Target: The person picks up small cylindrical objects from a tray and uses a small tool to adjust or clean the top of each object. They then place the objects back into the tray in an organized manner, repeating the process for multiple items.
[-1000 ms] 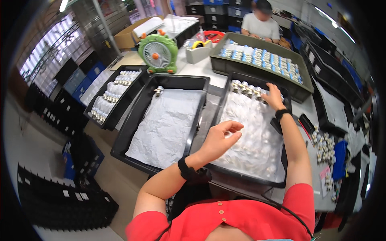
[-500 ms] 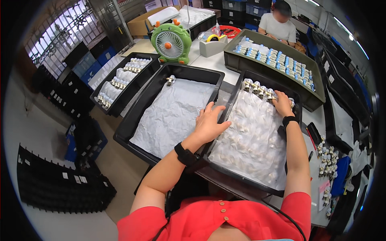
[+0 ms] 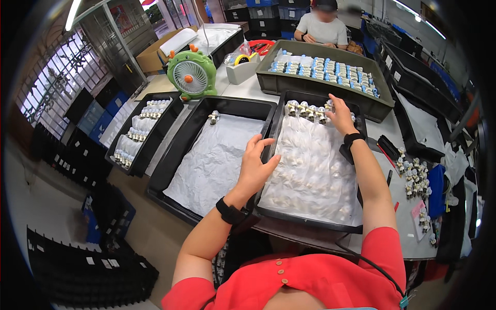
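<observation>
My right hand (image 3: 342, 118) is at the far end of the right black tray (image 3: 310, 219), thumb and forefinger around one small figurine (image 3: 329, 105) in the top row. Other white-and-gold figurines (image 3: 302, 109) stand in that row to its left; one more shows just right of the hand. Thin white sheeting (image 3: 310, 165) covers further rows below, their shapes faintly visible through it. My left hand (image 3: 257, 168) hovers over the border between the two trays, fingers spread and holding nothing. Inside the left black tray (image 3: 173, 206), a single figurine (image 3: 214, 118) sits on crumpled white paper (image 3: 217, 160).
A narrower black tray (image 3: 135, 168) of figurines lies far left, below a green fan (image 3: 192, 75). Behind are a tape dispenser (image 3: 243, 71) and an olive crate (image 3: 330, 93) of blue-and-white figurines. Loose figurines (image 3: 415, 178) lie right. Another person (image 3: 323, 28) sits across.
The whole view has shifted, moving the trays leftward in the picture. My right hand stays at the top row, its forefinger now lifted straighter. My left hand remains spread between the trays.
</observation>
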`<state>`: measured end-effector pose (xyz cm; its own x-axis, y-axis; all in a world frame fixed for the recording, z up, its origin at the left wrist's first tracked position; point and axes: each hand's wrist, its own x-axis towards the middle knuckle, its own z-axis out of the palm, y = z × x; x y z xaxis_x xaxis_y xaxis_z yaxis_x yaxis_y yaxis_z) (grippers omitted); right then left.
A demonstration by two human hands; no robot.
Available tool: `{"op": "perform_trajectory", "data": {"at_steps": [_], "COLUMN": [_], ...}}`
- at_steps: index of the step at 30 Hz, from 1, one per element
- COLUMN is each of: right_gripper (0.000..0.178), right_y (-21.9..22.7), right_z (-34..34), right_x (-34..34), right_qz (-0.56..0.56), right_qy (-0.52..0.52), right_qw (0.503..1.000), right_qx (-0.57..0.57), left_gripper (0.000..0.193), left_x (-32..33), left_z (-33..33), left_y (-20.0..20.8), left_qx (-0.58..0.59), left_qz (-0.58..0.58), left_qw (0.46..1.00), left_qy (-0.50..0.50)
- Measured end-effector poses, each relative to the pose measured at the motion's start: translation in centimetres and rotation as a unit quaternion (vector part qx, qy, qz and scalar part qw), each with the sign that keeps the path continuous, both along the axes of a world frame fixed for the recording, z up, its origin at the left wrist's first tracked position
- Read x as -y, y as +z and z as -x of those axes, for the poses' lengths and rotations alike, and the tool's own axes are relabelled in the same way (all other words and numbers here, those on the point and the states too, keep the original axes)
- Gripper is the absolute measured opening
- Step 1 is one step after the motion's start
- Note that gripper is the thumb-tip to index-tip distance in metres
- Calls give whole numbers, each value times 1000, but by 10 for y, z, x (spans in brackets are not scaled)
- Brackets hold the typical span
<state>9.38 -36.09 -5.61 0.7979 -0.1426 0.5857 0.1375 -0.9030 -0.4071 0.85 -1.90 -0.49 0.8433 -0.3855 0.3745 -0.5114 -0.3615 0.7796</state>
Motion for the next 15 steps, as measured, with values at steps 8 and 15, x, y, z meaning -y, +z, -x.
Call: {"op": "perform_trajectory", "data": {"at_steps": [8,15], "right_gripper": [59,62], "right_y": [53,21], "right_z": [57,99], "right_x": [-132,-159], "right_qz": [-263,-163], "right_qy": [226,277], "right_qw": [937,945], "right_qx": [28,62], "left_gripper": [42,58], "left_x": [2,-7], "left_z": [7,-14], "left_y": [-3,-29], "left_qx": [78,-69], "left_qz": [-33,-145], "left_qw": [992,986], "left_qy": [90,41]}}
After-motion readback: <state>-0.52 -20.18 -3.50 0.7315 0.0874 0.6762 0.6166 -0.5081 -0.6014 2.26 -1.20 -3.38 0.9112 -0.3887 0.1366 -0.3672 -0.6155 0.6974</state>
